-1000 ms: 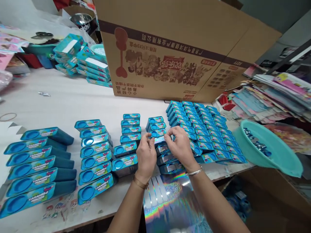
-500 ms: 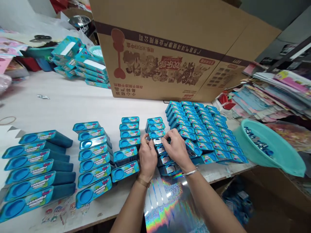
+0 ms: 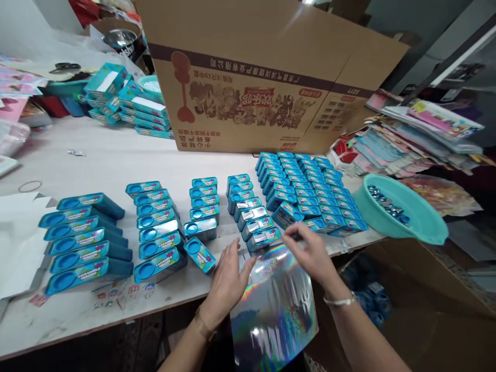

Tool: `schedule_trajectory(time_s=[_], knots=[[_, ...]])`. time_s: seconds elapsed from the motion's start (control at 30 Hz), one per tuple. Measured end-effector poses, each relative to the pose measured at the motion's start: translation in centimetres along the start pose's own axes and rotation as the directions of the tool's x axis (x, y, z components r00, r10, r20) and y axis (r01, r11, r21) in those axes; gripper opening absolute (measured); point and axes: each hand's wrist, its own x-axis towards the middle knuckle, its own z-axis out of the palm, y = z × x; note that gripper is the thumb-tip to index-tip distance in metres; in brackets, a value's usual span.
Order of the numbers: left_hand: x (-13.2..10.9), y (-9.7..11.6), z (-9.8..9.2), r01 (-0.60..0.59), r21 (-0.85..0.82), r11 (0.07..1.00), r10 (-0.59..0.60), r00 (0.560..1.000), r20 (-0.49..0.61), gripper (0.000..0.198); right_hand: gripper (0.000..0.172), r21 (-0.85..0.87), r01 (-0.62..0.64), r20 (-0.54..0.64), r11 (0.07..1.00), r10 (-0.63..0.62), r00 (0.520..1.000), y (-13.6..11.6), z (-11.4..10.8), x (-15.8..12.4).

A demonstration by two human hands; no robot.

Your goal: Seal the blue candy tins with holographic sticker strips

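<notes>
My left hand (image 3: pixel 231 278) is stretched out at the table's front edge, thumb apart from the fingers, holding nothing. Its thumb reaches over the upper left of a shiny rainbow-silver sheet (image 3: pixel 277 305) that hangs past the edge. My right hand (image 3: pixel 310 254) has its fingers curled with the tips close together, above the sheet's upper right; whatever they pinch, if anything, is hidden. Between the hands, beyond the sheet, stands a short row of blue caramel boxes (image 3: pixel 264 237), the nearest several bearing silver strips across their tops. One blue box (image 3: pixel 199 254) lies askew near my left fingers.
Rows of blue boxes (image 3: pixel 83 240) stand at left, and a dense block of them (image 3: pixel 310 188) at right. A turquoise basin (image 3: pixel 420 219) holds shiny blue pieces. Behind stands a large carton (image 3: pixel 248 67). Below right, an open carton (image 3: pixel 411 310) contains blue items.
My hands have drawn apart and back from the row of boxes. My left hand has opened. More silver strips show on the boxes, and one box at left is now askew. The view has shifted.
</notes>
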Motion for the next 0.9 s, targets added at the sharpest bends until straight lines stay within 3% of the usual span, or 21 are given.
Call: schedule_trajectory(time_s=[0.03,0.1,0.17,0.27,0.43,0.53,0.63,0.73,0.9], knots=[[-0.8,0.1,0.1,-0.01,0.089,0.996,0.006,0.999,0.047,0.06,0.01,-0.016,0.018,0.102,1.0,-0.016,0.995,0.3,0.2,-1.8],[-1.4,0.5,0.5,-0.056,0.282,0.958,0.023,0.993,0.119,0.06,0.011,-0.109,0.082,0.187,0.991,-0.06,0.981,1.2,1.6,-4.8],[-1.2,1.0,1.0,-0.107,0.444,0.89,0.046,0.988,0.145,0.058,0.038,-0.247,0.15,0.166,0.957,-0.11,0.98,2.6,3.6,-6.5],[-0.5,1.7,1.4,-0.146,0.575,0.805,0.066,0.985,0.158,0.059,0.067,-0.397,0.207,0.16,0.894,-0.154,0.975,4.4,5.6,-7.4],[-0.2,2.2,1.4,-0.13,0.619,0.775,0.023,0.984,0.177,0.059,0.078,-0.487,0.242,0.185,0.839,-0.171,0.968,5.6,5.6,-7.2],[-0.9,2.0,1.2,-0.164,0.551,0.818,0.076,0.981,0.179,0.032,0.064,-0.495,0.258,0.175,0.83,-0.196,0.965,5.0,4.5,-7.4],[-1.7,2.2,0.6,-0.174,0.347,0.922,0.108,0.974,0.202,0.011,0.047,-0.452,0.314,0.147,0.835,-0.278,0.949,3.3,3.4,-7.7],[-1.7,3.0,-0.4,-0.103,0.059,0.993,0.085,0.962,0.258,0.008,0.038,-0.37,0.446,0.091,0.815,-0.446,0.89,1.4,2.7,-7.4],[-0.9,4.5,-1.8,-0.045,-0.263,0.964,0.145,0.915,0.376,0.014,0.034,-0.331,0.544,-0.014,0.771,-0.58,0.814,-0.5,2.2,-6.4]])
